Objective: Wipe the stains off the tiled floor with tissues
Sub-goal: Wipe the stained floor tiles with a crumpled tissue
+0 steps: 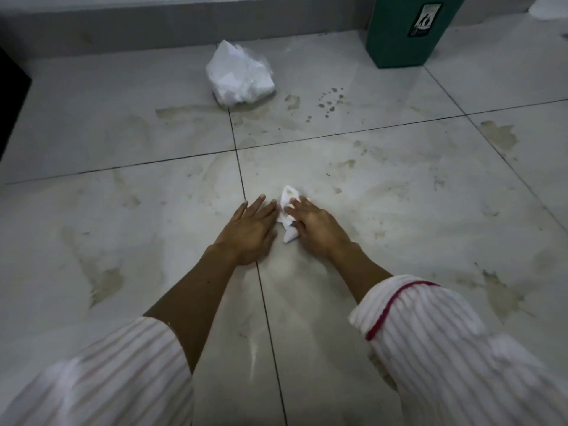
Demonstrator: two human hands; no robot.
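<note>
A: Nearest are the striped sleeves (430, 327). What are the hands doing?

B: Left hand (249, 229) lies flat on the floor (399, 210), fingers straight, holding nothing. Right hand (316, 226) presses a crumpled tissue (287, 210) down, fingers fairly straight.

A: Much left?

B: Probably most. Stains (330, 103) at 12 o'clock by the tissue pack (239, 75), more at 3 and 8.

The pale tiled floor (384, 186) with dark grout lines carries brownish stains (330, 101) across the frame. On it lie a crumpled tissue (289, 216) at centre, a tissue pack (239, 73) at upper centre, and a green bin (408, 30) at upper right.
</note>
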